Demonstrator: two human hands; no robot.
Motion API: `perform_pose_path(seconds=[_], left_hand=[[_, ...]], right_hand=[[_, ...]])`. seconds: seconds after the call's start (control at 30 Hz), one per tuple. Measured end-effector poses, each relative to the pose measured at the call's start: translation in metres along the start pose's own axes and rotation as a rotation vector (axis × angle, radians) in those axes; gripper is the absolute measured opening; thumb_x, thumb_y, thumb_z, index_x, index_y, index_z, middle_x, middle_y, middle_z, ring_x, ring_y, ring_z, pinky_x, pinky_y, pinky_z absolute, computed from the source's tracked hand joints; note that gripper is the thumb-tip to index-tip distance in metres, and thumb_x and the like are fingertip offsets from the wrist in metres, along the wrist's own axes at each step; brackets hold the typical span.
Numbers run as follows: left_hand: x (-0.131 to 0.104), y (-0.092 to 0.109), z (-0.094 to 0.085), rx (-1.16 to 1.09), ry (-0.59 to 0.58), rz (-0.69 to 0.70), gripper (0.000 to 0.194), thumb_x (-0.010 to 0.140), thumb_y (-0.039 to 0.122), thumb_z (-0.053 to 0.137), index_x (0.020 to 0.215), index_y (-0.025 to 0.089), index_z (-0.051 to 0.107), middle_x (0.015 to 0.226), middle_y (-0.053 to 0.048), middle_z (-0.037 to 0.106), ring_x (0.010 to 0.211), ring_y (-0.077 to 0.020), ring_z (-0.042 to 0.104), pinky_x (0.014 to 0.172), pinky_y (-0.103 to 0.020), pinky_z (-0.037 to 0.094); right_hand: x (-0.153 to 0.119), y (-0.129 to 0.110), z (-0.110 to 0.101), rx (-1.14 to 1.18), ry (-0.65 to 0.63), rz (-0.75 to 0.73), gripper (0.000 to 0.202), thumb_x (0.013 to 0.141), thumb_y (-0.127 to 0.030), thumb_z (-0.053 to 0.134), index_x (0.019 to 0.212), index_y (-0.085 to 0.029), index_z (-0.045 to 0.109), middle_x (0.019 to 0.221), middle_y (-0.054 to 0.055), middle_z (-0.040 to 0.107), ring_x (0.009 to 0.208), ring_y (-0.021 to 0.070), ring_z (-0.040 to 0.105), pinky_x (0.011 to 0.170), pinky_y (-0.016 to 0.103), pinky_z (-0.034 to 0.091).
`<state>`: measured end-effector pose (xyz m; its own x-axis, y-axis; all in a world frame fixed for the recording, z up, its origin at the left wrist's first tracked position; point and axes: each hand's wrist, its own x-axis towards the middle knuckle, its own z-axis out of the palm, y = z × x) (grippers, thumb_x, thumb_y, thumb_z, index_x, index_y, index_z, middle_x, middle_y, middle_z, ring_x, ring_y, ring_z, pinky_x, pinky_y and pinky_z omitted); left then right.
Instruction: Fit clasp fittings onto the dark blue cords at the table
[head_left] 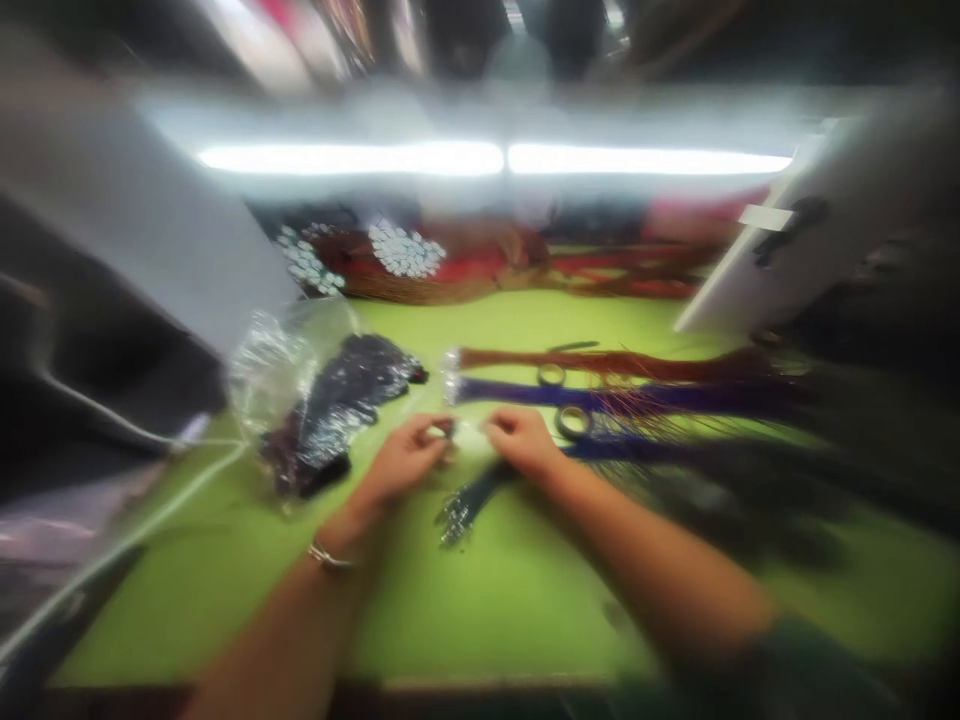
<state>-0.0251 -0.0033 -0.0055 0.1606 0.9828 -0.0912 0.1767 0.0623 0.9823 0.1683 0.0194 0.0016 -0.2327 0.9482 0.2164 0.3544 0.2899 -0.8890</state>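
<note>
Over the green tabletop (pixel 480 600), my left hand (pixel 411 455) is closed, its thumb and fingertips pinched round a small dark piece too blurred to name. To its right my right hand (pixel 521 440) is closed too, with fingertips together; what they hold is hidden. A short gap separates the hands. Just below them lies a bundle of dark wires (pixel 472 500) with shiny metal ends pointing to the lower left. Beyond my right hand are a blue wire bundle (pixel 517 393) and a brown wire bundle (pixel 540 360), both with whitish left ends.
Left of my hands, an open clear plastic bag (pixel 274 365) holds dark parts (pixel 341 405). Tape rolls (pixel 574 422) lie by the wires at right. Red and brown wires (pixel 465 275) with white connectors (pixel 405 250) lie along the back, under bright tube lights (pixel 352 158). Panels stand at both sides.
</note>
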Motion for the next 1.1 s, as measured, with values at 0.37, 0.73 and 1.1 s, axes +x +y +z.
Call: perform_pose_path(seconds=[0.37, 0.73, 1.1], left_hand=[[-0.002, 0.006, 0.023, -0.539, 0.032, -0.121, 0.038, 0.067, 0.020, 0.074, 0.104, 0.015, 0.067, 0.095, -0.006, 0.069, 0.086, -0.0139, 0.061, 0.083, -0.025, 0.045], [-0.003, 0.014, 0.017, -0.679, -0.015, -0.220, 0.036, 0.070, 0.012, 0.071, 0.105, 0.015, 0.063, 0.092, -0.005, 0.068, 0.077, -0.0104, 0.060, 0.074, -0.022, 0.046], [-0.003, 0.012, 0.021, -0.650, -0.068, -0.220, 0.042, 0.069, 0.014, 0.073, 0.110, 0.013, 0.066, 0.087, -0.005, 0.067, 0.075, -0.0098, 0.058, 0.074, -0.021, 0.046]], right_hand=[[-0.011, -0.001, 0.003, -0.377, -0.082, -0.212, 0.016, 0.074, -0.021, 0.054, 0.067, -0.020, 0.068, 0.061, -0.001, 0.063, 0.056, 0.0094, 0.050, 0.056, 0.020, 0.033], [-0.010, -0.004, -0.003, -0.429, 0.013, -0.271, 0.015, 0.077, -0.022, 0.053, 0.070, -0.021, 0.067, 0.067, 0.000, 0.067, 0.059, 0.0106, 0.052, 0.057, 0.021, 0.033], [-0.011, -0.004, -0.001, -0.576, 0.032, -0.376, 0.019, 0.077, -0.023, 0.052, 0.061, -0.019, 0.060, 0.060, -0.001, 0.063, 0.055, 0.0097, 0.047, 0.055, 0.024, 0.025]])
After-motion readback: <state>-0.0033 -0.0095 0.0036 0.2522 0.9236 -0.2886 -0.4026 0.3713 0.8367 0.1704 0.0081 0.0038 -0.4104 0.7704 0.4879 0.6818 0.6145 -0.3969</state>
